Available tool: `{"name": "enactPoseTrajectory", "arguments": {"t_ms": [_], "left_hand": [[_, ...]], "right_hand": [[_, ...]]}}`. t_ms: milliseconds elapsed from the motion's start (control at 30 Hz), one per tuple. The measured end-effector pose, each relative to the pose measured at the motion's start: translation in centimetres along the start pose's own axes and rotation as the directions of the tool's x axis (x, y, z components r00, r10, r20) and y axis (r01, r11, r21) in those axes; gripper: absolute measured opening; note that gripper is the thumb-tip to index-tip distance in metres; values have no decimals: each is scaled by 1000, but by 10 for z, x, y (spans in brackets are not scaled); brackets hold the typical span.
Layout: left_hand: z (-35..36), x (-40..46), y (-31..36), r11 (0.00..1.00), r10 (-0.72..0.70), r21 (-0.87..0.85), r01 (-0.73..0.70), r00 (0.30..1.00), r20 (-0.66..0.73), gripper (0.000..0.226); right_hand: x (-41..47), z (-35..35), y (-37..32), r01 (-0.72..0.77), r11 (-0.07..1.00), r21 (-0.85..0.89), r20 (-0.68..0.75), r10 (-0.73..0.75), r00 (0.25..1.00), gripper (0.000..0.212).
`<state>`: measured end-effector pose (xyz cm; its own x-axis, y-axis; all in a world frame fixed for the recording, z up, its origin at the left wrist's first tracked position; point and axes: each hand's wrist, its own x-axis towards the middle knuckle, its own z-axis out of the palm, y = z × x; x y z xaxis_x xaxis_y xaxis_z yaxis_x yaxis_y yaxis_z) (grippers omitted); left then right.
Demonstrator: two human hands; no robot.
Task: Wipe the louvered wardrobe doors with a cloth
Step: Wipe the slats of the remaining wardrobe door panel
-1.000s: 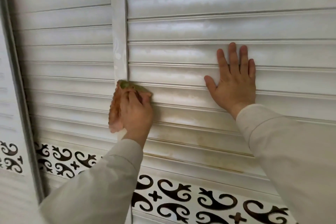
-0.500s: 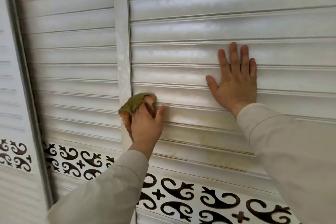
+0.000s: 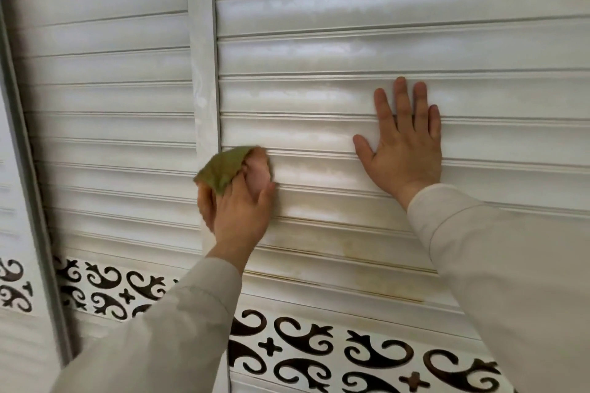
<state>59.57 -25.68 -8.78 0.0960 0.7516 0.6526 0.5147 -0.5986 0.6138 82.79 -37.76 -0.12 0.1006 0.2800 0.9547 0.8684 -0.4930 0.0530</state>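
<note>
White louvered wardrobe doors [image 3: 319, 51] fill the view, with horizontal slats either side of a vertical stile [image 3: 204, 73]. My left hand [image 3: 238, 210] grips a bunched green and pink cloth [image 3: 223, 169] and presses it on a slat of the right door, just right of the stile. My right hand [image 3: 404, 143] lies flat with straight, spread fingers on the slats further right. Yellowish stains [image 3: 354, 252] mark the lower slats between my arms.
A white band with dark scroll cut-outs [image 3: 319, 348] runs below the slats. A grey vertical frame edge [image 3: 28, 169] stands at the far left, with another door panel beyond it. Both light sleeves cover the lower part of the view.
My left hand has carried the cloth from the stile rightward onto the right door's slats. My right hand has stayed flat in the same place.
</note>
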Motion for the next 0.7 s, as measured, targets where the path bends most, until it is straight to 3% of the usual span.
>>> {"name": "enactPoseTrajectory", "arguments": {"t_ms": [133, 233, 333, 433, 500, 567, 633, 700], "left_hand": [[20, -33, -19, 986, -164, 5, 164, 983, 85, 70], [27, -50, -21, 982, -180, 71, 172, 977, 116, 70], [29, -68, -18, 984, -105, 160, 79, 981, 164, 74], [32, -79, -17, 957, 96, 241, -159, 963, 252, 79], [31, -71, -18, 948, 142, 242, -208, 954, 263, 75], [28, -50, -23, 987, 25, 152, -51, 985, 173, 63], [20, -30, -30, 980, -192, -46, 195, 979, 69, 54], [15, -21, -31, 844, -393, -400, 356, 919, -11, 42]], "right_hand": [[0, -1, -1, -3, 1000, 1, 2, 3, 1000, 79], [0, -2, 0, -2, 1000, -1, 6, 2, 1000, 79], [0, -2, 0, -4, 1000, -13, 7, 5, 1000, 79], [0, -2, 0, -2, 1000, -17, 8, 3, 1000, 79], [-1, -2, 0, -4, 1000, -11, 8, 4, 1000, 79], [0, -1, -1, -7, 1000, -8, 8, 7, 1000, 79], [0, -1, -1, -3, 1000, -10, 15, 3, 1000, 79], [0, -1, -1, -4, 1000, -14, 15, 4, 1000, 79]]}}
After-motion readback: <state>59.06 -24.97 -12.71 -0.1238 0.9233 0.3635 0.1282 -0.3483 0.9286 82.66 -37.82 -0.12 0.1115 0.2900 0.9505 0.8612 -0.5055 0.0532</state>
